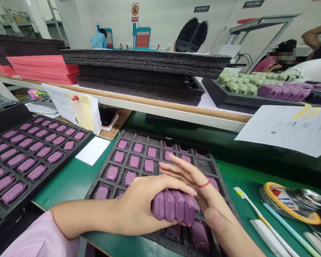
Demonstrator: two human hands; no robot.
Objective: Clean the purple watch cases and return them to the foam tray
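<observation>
A stack of several purple cases [173, 206] is gripped in my left hand [141, 201], its thumb along the top and its fingers hidden behind. My right hand [200, 185], with a red string at a finger's base, has its fingers stretched out and rests against the stack's right side. Both hands are over a dark foam tray [96, 180] whose compartments hold purple cases. Along its back row on the right, a few compartments hold black-faced pieces [183, 147]. One compartment [204, 165] at the right shows bare foam.
Another foam tray [82, 137] of purple cases lies left, beside white paper [93, 150]. Toothbrush [264, 217], blue stick [289, 226] and round metal container [291, 201] lie right. Stacked black foam [144, 76] and green cases [239, 85] sit on the shelf; people are beyond.
</observation>
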